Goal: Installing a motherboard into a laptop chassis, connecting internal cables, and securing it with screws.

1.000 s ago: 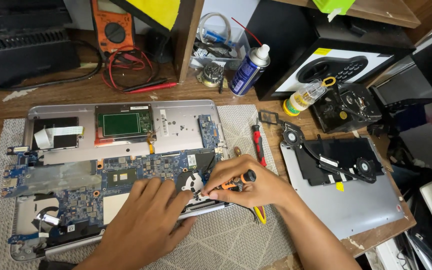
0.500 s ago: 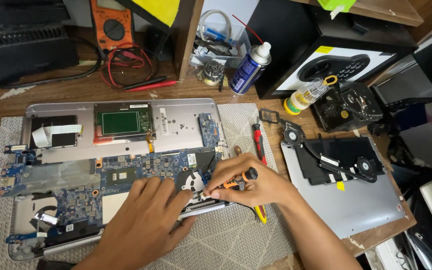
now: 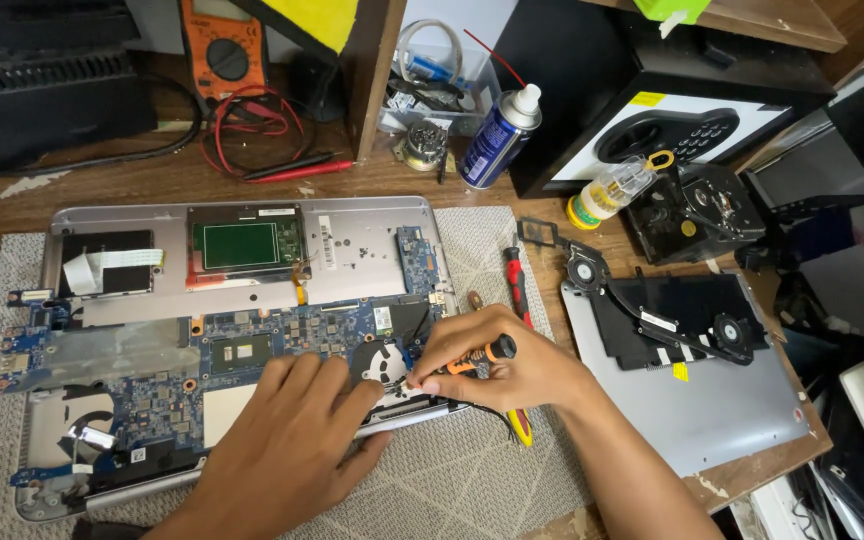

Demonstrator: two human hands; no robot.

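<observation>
Here the person is working a fastener near the fan (image 3: 384, 362) at the front edge of the opened laptop (image 3: 242, 330), which lies on a grey mat (image 3: 472, 480). The right hand (image 3: 497, 365) is closed around a small screwdriver (image 3: 472, 362) with an orange-and-black handle, its tip pointing left toward the fan housing; I cannot see the tip itself under the fingers. The left hand (image 3: 297, 440) lies flat and open on the board just beside the fan, fingertips pressing down, holding nothing. By my reckoning this is the unscrewing or seating step, and the next move calls for a steady, upright driver and light pressure so the tip does not slip onto the blue board (image 3: 152, 390). Against the view 1 second ago, little differs: both hands sit in much the same spot, the right perhaps a touch nearer the fan. A second red-handled screwdriver (image 3: 515, 280) lies on the mat, near the removed heatsink (image 3: 672, 320).
</observation>
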